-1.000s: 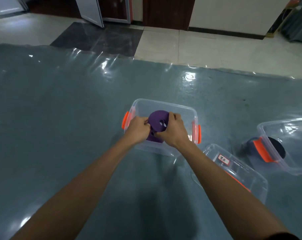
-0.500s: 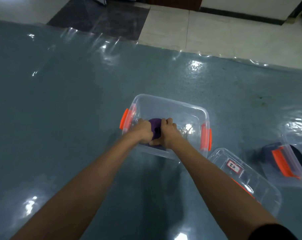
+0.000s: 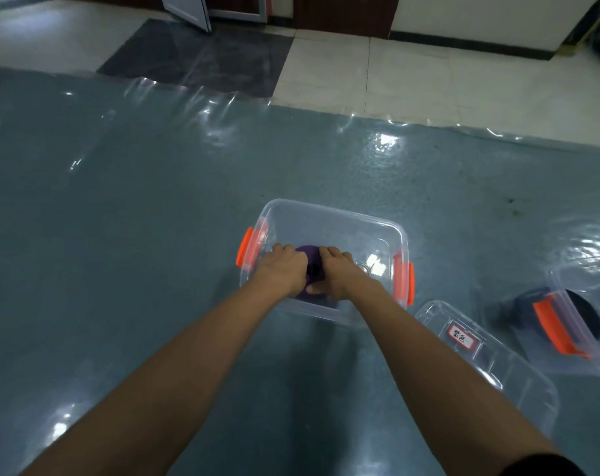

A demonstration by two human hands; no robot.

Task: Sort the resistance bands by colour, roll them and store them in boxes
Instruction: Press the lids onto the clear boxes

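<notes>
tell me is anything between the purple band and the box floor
Nothing visible. The box is open, a lid lies apart on its right, and the left hand and right hand hold the band down inside it.

Glossy grey-blue mat (image 3: 154, 218), pale tiled floor (image 3: 429, 84), dark doorway (image 3: 343, 12)

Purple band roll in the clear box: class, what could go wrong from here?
1. When the left hand and right hand let go, the purple band roll, with nothing visibly binding it, may uncoil.
2. The clear box sits on glossy plastic sheeting, so pressing down could make it slide.
3. The lid lies near the right forearm and might get knocked.
</notes>
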